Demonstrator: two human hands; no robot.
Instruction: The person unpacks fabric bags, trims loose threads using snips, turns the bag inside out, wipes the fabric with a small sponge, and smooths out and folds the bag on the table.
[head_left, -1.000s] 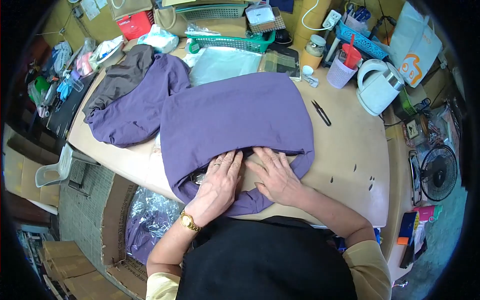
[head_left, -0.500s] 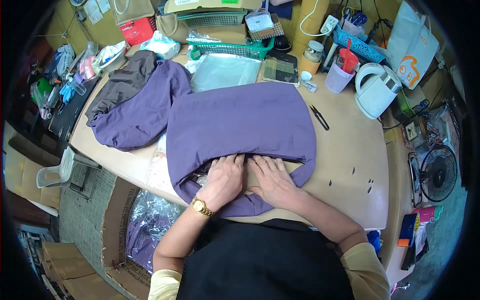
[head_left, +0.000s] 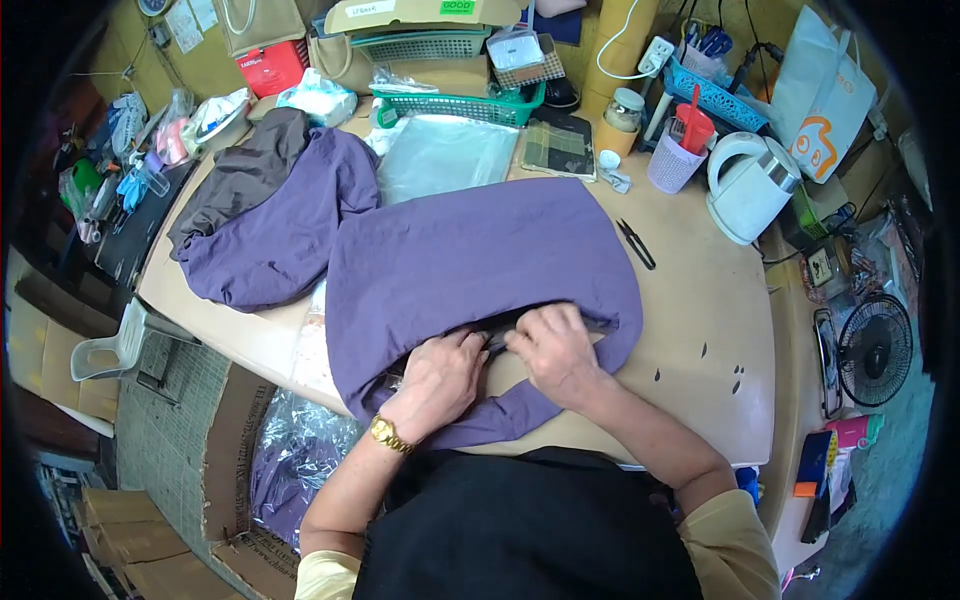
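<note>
Purple garment (head_left: 470, 255) spread flat across the middle of the surface (head_left: 700, 330), its near hem close to the front edge. Left hand (head_left: 440, 375) curled at the hem opening, fingers tucked under the fold and pinching cloth, gold watch (head_left: 384, 433) on the wrist. Right hand (head_left: 550, 350) just beside it, knuckles bent, fingertips gripping the same dark seam where the hem turns under; exactly what lies between the fingertips too small to tell.

Judged from this: best to keep both pinches close together on the seam, pulling the cloth taut between them so the edge lies straight. Worth holding the upper layer clear so only one thickness gets caught. Wise to keep the loose tail of fabric near the front edge from sliding off.

Second purple garment (head_left: 275, 225) heaped toward the left edge, a grey piece (head_left: 240, 170) on top of it. Black snips (head_left: 636, 243) lying on bare surface just right of the garment, apart from it. White kettle (head_left: 750, 185) near the far right corner; clear plastic bag (head_left: 445, 150) beyond the far hem.

Compared with half a second ago: then both hands lay flat, fingers stretched and pressing the cloth down; now both curled into a grip. Garment and snips unmoved.
</note>
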